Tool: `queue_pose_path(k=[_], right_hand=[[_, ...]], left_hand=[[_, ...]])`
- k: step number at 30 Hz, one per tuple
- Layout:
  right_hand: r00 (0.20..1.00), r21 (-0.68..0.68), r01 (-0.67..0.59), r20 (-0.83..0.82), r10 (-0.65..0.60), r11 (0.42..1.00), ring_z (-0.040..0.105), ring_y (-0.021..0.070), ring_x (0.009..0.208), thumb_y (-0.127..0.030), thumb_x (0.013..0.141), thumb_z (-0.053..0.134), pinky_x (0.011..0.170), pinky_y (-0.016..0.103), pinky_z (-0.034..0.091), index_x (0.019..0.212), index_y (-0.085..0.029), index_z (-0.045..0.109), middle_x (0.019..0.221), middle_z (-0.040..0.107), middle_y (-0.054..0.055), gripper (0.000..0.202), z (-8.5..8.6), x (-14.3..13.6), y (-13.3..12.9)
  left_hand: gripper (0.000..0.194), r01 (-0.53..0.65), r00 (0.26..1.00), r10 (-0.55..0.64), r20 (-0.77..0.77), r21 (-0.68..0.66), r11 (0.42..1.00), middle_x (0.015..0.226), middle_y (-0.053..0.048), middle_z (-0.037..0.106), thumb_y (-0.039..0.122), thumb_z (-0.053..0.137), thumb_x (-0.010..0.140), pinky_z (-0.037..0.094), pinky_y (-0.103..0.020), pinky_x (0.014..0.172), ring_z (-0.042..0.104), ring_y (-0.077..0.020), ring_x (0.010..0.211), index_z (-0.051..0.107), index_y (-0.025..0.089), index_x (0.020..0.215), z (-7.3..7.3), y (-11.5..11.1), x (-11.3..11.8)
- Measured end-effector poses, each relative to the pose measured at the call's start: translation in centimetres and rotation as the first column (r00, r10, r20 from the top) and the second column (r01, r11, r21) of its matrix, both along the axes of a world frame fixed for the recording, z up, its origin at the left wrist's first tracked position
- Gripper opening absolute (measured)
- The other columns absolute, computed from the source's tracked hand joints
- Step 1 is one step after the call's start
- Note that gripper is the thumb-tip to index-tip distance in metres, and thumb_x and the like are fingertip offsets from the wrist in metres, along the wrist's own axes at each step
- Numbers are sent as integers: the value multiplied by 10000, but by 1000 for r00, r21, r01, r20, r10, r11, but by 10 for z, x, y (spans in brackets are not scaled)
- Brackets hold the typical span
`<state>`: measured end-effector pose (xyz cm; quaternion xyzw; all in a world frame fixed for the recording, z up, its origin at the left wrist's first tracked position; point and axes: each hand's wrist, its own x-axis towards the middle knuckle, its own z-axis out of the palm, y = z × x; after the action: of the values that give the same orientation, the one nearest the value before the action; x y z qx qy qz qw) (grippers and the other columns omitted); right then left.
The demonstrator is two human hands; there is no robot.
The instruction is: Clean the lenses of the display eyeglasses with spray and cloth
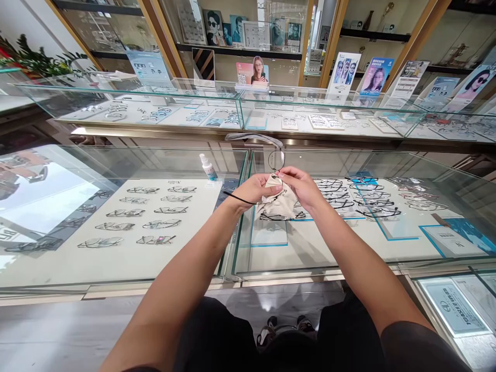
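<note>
My left hand (256,189) is closed on a cream cloth (282,202) with dark print, its thumb pressed across the fabric. Close against it, my right hand (301,186) pinches at the top of the cloth, where a pair of eyeglasses (276,160) emerges from between the fingers. One round, thin dark-rimmed lens shows above the fingertips, and a pale grey temple arm reaches back to the left. The other lens is hidden by the fingers and cloth. Both hands are above the glass counter, and a thin black band circles my left wrist.
A small white spray bottle (208,168) stands to the left on the glass display case (194,274). Rows of spectacle frames (165,223) lie under the glass, with more dark frames (372,196) at right. Behind is another glass case (155,124) topped with advertising cards (343,75).
</note>
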<state>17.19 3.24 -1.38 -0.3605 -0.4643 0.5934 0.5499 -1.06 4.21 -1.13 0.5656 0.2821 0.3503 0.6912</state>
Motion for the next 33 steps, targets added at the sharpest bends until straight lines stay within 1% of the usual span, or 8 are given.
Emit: queue_pose_path(k=[6, 9, 11, 14, 17, 24, 30, 33], right_hand=[[1000, 43, -21, 15, 21, 999, 618, 128, 818, -467, 703, 923, 710, 259, 426, 838, -267, 813, 937, 790, -35, 266, 6, 1, -4], [1000, 20, 11, 5, -11, 1000, 603, 122, 813, -431, 674, 924, 700, 257, 404, 809, -252, 818, 915, 782, -32, 248, 9, 0, -6], [1000, -9, 25, -15, -25, 1000, 601, 124, 794, -413, 630, 938, 705, 265, 413, 787, -236, 819, 887, 781, -22, 265, 11, -1, -5], [996, -84, 42, -71, -48, 996, 621, 145, 772, -405, 559, 961, 733, 296, 459, 755, -223, 806, 847, 780, -8, 308, 14, 1, -4], [994, -108, 57, -90, -67, 992, 639, 156, 784, -397, 541, 962, 759, 307, 476, 746, -218, 803, 842, 782, -1, 315, 15, 2, -4], [994, 8, 110, 18, -110, 994, 561, 130, 785, -413, 671, 878, 703, 283, 365, 759, -231, 794, 905, 780, -3, 219, 10, 0, -3], [989, -36, 143, -26, -144, 989, 527, 126, 758, -429, 624, 906, 668, 285, 363, 789, -240, 777, 978, 755, 3, 283, 12, 13, 5], [994, -62, 88, -63, -92, 994, 489, 102, 695, -412, 585, 932, 635, 278, 339, 792, -228, 773, 960, 741, 4, 319, 18, 23, 6]], left_hand=[[566, -191, 981, 191, 17, 163, 968, 666, 2, 628, 653, 904, 732, 367, -232, 555, 510, -97, 583, 659, 144, 759, 1, -6, 10], [620, -215, 975, 221, -6, 206, 955, 618, 10, 588, 715, 852, 761, 343, -235, 543, 461, -88, 561, 606, 150, 689, 2, -5, 11], [608, -168, 984, 177, -27, 190, 967, 655, -2, 624, 712, 844, 775, 369, -237, 557, 501, -100, 583, 632, 144, 734, 1, -3, 9], [550, -62, 997, 68, -39, 143, 988, 799, -28, 708, 623, 894, 771, 447, -238, 632, 605, -128, 681, 712, 133, 942, 0, 0, 4], [535, -26, 999, 31, -33, 139, 990, 883, -38, 736, 533, 939, 746, 481, -239, 689, 646, -139, 742, 731, 140, 1044, -1, 3, 1], [589, -206, 974, 215, -71, 115, 972, 687, -14, 679, 629, 956, 649, 416, -236, 549, 559, -116, 579, 691, 133, 822, -6, 6, 10], [639, -248, 966, 253, -53, 85, 965, 760, -49, 742, 724, 882, 712, 488, -252, 596, 636, -144, 639, 735, 128, 891, -6, 7, 5], [660, -365, 931, 364, 32, 57, 929, 805, -60, 769, 734, 885, 701, 544, -278, 656, 694, -182, 715, 748, 136, 945, -7, 17, -3]])
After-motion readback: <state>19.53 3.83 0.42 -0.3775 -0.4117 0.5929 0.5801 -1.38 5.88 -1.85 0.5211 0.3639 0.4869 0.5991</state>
